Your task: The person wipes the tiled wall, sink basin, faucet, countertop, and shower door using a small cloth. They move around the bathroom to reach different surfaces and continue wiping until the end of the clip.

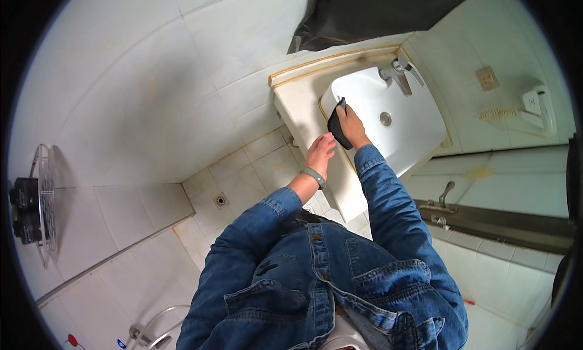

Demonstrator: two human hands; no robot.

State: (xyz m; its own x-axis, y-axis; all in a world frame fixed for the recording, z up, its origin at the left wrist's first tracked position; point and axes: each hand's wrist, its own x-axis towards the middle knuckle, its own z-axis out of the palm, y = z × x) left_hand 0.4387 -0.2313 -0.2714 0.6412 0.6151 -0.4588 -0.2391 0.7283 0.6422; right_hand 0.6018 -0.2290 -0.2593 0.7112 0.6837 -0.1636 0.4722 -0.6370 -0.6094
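Note:
My right hand grips a flat black piece with a pointed upper end, held at the near left rim of the white washbasin. It looks like folded cloth, but I cannot make out its exact kind. Just left of it is my left hand, fingers stretched out and nothing seen in them, the fingertips close to the black piece's lower edge. Whether they touch it, I cannot tell. A pale green bangle circles my left wrist. Denim sleeves cover both forearms.
A chrome faucet rises at the basin's back, above a round drain. The pale counter edges the basin. Black sheeting hangs above. A door with a handle stands right; a wire rack is mounted left.

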